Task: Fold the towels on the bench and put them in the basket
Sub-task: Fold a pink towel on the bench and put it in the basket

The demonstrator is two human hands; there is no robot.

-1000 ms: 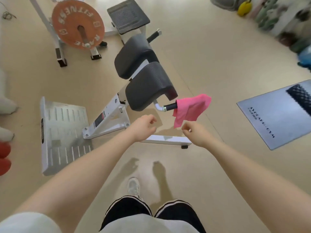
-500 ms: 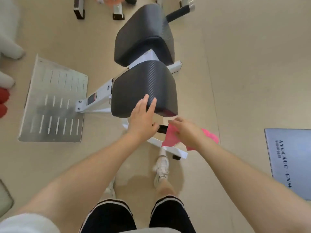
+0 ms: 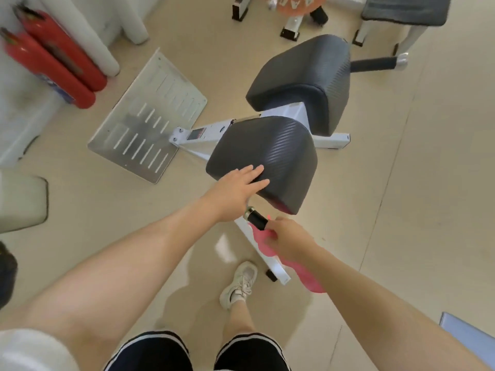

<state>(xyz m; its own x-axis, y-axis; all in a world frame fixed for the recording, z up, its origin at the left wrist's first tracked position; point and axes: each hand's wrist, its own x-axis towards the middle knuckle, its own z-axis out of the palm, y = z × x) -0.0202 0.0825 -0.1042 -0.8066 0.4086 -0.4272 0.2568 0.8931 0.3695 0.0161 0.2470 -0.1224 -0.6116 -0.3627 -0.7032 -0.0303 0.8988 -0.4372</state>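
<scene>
A bench with two black pads stands in the middle; my left hand [image 3: 237, 187] lies flat and open on the near pad [image 3: 270, 153]. A pink towel [image 3: 308, 277] hangs by the bench's black handle [image 3: 256, 218], just below that pad. My right hand [image 3: 288, 241] is closed on the towel's upper part, beside the handle's end. The towel's lower end trails down past the white base bar [image 3: 267, 257], partly hidden by my forearm. No basket is in view.
A slotted metal footplate [image 3: 150, 119] lies left of the bench. Two red fire extinguishers [image 3: 53, 60] lean at the upper left. A weight rack and another padded stool [image 3: 404, 9] stand behind. A blue mat corner [image 3: 471, 336] shows lower right. My shoe [image 3: 241, 283] is near the base.
The view has swung left and closer to the bench. My left hand has slid further onto the near pad. My right hand has tightened on the pink towel by the handle.
</scene>
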